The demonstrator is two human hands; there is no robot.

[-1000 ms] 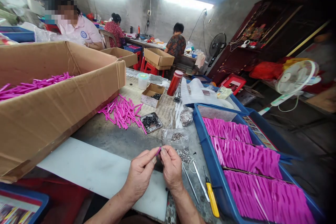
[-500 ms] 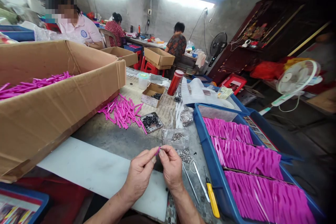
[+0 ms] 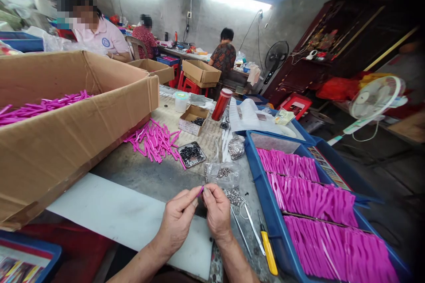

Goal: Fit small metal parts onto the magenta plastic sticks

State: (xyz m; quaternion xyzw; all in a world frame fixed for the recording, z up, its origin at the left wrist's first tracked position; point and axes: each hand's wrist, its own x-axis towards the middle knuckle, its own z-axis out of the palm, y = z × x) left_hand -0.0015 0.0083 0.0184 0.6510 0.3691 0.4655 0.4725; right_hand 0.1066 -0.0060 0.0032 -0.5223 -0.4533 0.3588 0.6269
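Observation:
Between my two hands, above the near edge of the table, is a small magenta strip (image 3: 200,191), mostly covered by fingers. My left hand (image 3: 177,216) pinches it between thumb and forefinger. The fingertips of my right hand (image 3: 217,212) are closed at the strip's other end; a tiny dark part may be there, too small to make out. Beneath the hands lies a pale white board (image 3: 133,212). Beyond them are a loose pile of magenta strips (image 3: 154,141) and a small tray of black parts (image 3: 191,154).
A large cardboard box (image 3: 73,128) stands left, magenta strips inside. At right a blue bin (image 3: 265,194) holds rows of magenta pieces. Nearby lie tweezers (image 3: 254,227), a yellow-handled tool (image 3: 268,252), bags of metal parts (image 3: 224,172) and a red flask (image 3: 222,104). Several people sit beyond.
Both hands stay in nearly the same place, with a slight shift of the right fingertips at the strip. A person in the background has turned their head.

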